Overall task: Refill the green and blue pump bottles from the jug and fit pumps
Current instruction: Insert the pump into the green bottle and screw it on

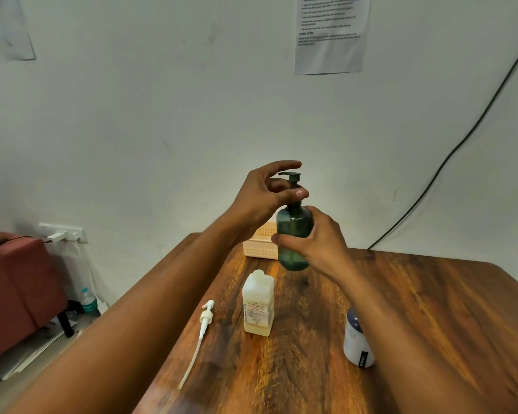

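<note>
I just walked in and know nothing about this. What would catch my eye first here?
Two bare arms reach to a green pump bottle held above the wooden table: the right hand grips its body, the left hand pinches its dark pump. Nearer, a pale jug stands, with a loose white pump lying to its left.

1. A plain indoor room, most like a small office or test room set up for the work, not a kitchen.
2. A printed instruction sheet (332, 32) is taped to the bare white wall (162, 115) (its text is too small to read).
3. A wooden table (401, 309) stands against that wall.
4. A red upholstered seat (12, 294) and a wall socket (63, 233) are at the left.
</note>
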